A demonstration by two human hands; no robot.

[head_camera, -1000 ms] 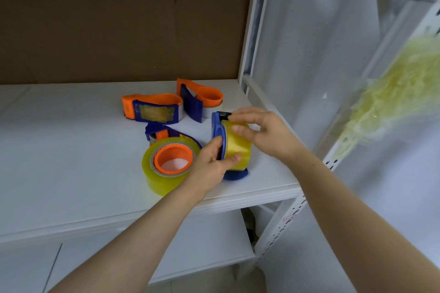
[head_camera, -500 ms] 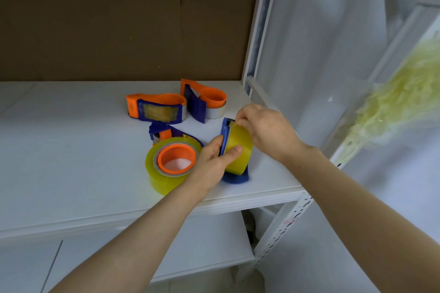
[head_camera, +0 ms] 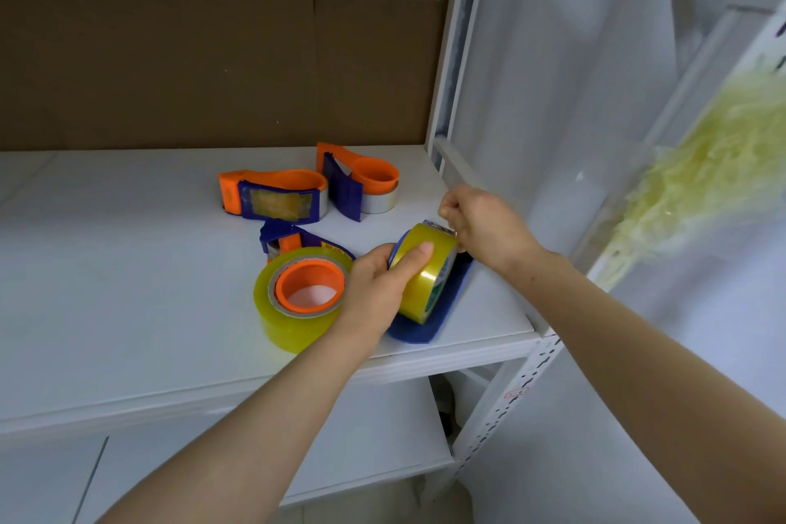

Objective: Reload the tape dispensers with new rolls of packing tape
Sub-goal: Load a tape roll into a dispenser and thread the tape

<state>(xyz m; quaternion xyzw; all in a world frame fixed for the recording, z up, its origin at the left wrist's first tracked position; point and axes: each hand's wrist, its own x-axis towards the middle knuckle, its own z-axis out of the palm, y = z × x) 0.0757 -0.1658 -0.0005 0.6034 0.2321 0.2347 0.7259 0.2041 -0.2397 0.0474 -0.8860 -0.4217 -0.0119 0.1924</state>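
A: Yellow, was it, the roll being handled?

B: Yes. The yellow roll (head_camera: 427, 289) stood tilted on its edge against the blue dispenser (head_camera: 446, 306). The dispenser's flat side plate lay on the white shelf (head_camera: 127, 277), near the front right corner.

A: Which hand had it?

B: The left hand (head_camera: 376, 289) gripped the roll. Its thumb pressed on the tape's outer face and its other fingers were out of sight behind.

A: And the other?

B: The right hand (head_camera: 485, 225) was at the roll's top edge, its fingers curled in tight and thumb and forefinger close together. I could not tell whether anything was pinched between them.

A: What else lay about?

B: A second roll (head_camera: 293, 323), yellowish on an orange core, lay flat just left of the left hand. A small blue dispenser (head_camera: 285, 235) with an orange part was right behind it, partly hidden. Farther back, two orange-and-blue dispensers (head_camera: 272, 196) lay side by side, well apart from the hands. Brown cardboard (head_camera: 212, 34) stood behind the shelf.
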